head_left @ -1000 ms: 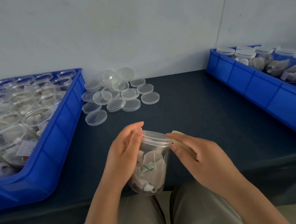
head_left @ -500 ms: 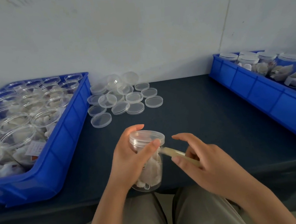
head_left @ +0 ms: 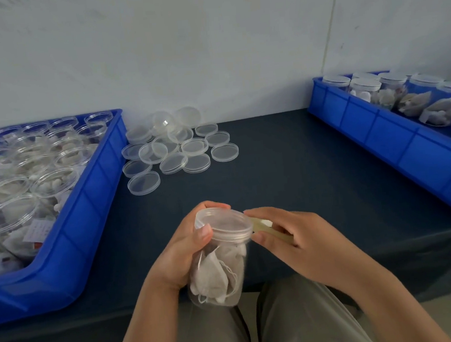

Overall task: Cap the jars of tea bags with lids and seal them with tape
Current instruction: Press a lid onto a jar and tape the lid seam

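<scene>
Low in the centre of the frame, the left hand (head_left: 182,252) curls around a jar (head_left: 218,276) of tea bags, thumb against its lid (head_left: 224,223). The right hand (head_left: 302,240) pinches a tape (head_left: 262,226) strip touching the lid's right edge. Spare lids (head_left: 178,150) lie on the table (head_left: 287,170) above, beside the left bin (head_left: 85,212) of open jars; the right bin (head_left: 380,133) holds capped ones.
</scene>
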The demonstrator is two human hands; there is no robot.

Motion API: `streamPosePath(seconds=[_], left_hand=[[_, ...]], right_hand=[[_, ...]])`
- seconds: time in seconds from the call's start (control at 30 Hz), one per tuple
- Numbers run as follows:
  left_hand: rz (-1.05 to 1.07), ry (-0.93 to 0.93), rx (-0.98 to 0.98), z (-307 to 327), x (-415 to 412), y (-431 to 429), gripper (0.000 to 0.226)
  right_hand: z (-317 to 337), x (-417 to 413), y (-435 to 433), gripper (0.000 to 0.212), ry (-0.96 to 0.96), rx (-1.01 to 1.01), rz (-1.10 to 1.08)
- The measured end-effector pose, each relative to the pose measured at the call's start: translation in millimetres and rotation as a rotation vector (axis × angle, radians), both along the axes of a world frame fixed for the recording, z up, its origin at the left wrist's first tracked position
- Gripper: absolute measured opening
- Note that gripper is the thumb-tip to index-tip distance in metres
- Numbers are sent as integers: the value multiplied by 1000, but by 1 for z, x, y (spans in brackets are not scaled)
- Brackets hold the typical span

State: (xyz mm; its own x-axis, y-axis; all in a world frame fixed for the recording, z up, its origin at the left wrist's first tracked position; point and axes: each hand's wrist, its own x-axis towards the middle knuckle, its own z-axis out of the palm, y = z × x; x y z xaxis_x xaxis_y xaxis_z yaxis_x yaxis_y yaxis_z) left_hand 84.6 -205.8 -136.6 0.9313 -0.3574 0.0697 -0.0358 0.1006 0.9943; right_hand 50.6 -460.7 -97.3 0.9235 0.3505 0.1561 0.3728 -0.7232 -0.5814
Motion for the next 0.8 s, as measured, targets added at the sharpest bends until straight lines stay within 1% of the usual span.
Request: streamPosePath(seconds=[0.07,0.13,0.17,0.27,0.3,0.33,0.4,0.43,0.47,0.53,0.57,0.67,0.8], left_hand=[[5,-32,26,2,-1,-3,97],[58,-99,98,6,-2,-4,97],[97,-145,158,9,-3,-3,93],[199,-229,257,13,-8,2,68],[199,-233,287,15,-11,3,67],[189,-234,325,16,-14,2,69],[189,-259,418,17,-21,-4,83],[228,-287,465,18,-24,-8,91],[295,-323,497,19,-26,-12,93],[423,-394,495,19,-27,-18,88],[446,-403,466,19,-27,-19,86],[423,-394,373,18,-26,-17,80],[414,-351,246,16,-26,-10,71]], right_hand=[[1,-1,4,53,-1,-2,7],[1,-4,6,54,-20,-5,-4],[1,-5,7,55,-31,-1,-18],[2,-9,9,60,-96,-9,-100],[3,-10,10,61,-128,-25,-122],[4,-12,12,62,-159,-47,-134],[5,-14,15,61,-207,-94,-136],[4,-15,16,60,-225,-108,-137],[3,-15,17,61,-238,-113,-140],[2,-17,20,61,-254,-108,-142],[1,-18,20,61,-259,-105,-142],[0,-18,19,55,-221,-56,-117],[5,-12,7,34,-68,74,-32]])
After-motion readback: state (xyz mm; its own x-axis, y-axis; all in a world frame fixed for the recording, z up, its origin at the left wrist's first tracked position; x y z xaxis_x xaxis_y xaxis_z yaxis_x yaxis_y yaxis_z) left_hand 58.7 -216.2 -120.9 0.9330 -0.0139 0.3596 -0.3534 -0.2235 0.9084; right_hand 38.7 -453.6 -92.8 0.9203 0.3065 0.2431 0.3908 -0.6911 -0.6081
